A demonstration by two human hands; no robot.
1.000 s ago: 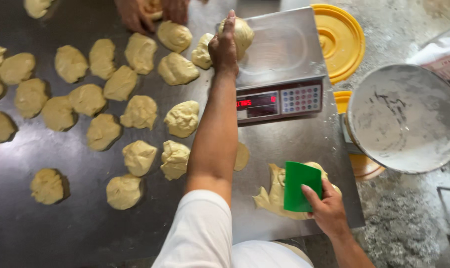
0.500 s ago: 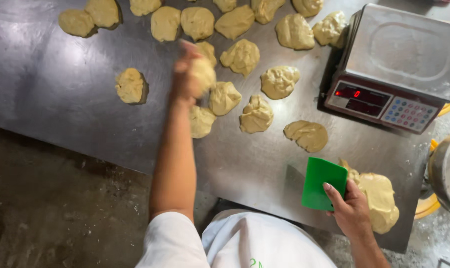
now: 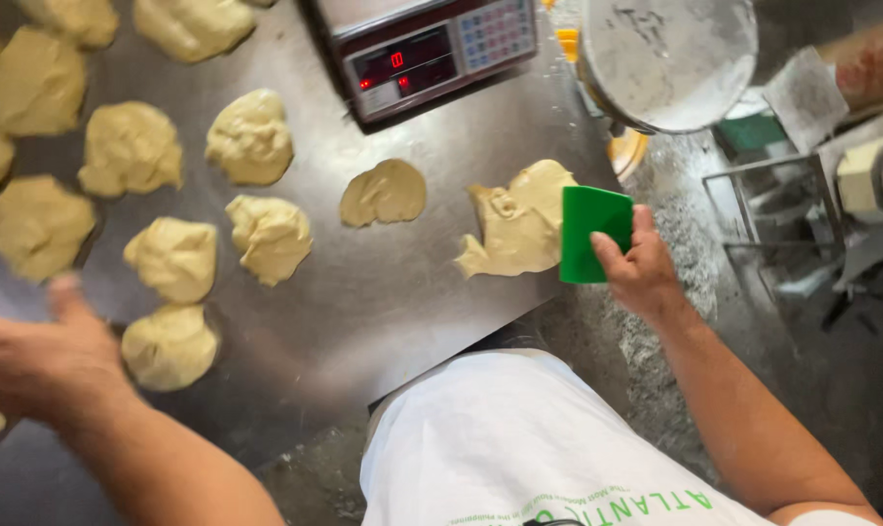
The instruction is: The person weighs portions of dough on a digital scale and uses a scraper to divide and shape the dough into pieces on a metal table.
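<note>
My right hand [image 3: 641, 268] grips a green plastic dough scraper [image 3: 587, 232], its edge against a large lump of pale dough [image 3: 514, 229] near the right edge of the steel table [image 3: 383, 302]. My left hand [image 3: 47, 356] hovers blurred at the lower left, fingers loosely curled and nothing visible in it, just left of a dough piece [image 3: 169, 346]. Several portioned dough pieces lie across the table, among them one [image 3: 269, 237] in the middle and a flat one [image 3: 383, 193] below the scale.
A digital scale [image 3: 432, 49] with a red display stands at the top centre. To its right is a floury white round bowl [image 3: 670, 58] over a yellow lid [image 3: 626, 151]. Metal racks and equipment [image 3: 802, 214] fill the right side. The floor shows below the table.
My left hand took a dough piece from the scale, carried it to the left pieces, and is now drawn back low and empty. The right hand keeps the scraper at the big lump.
</note>
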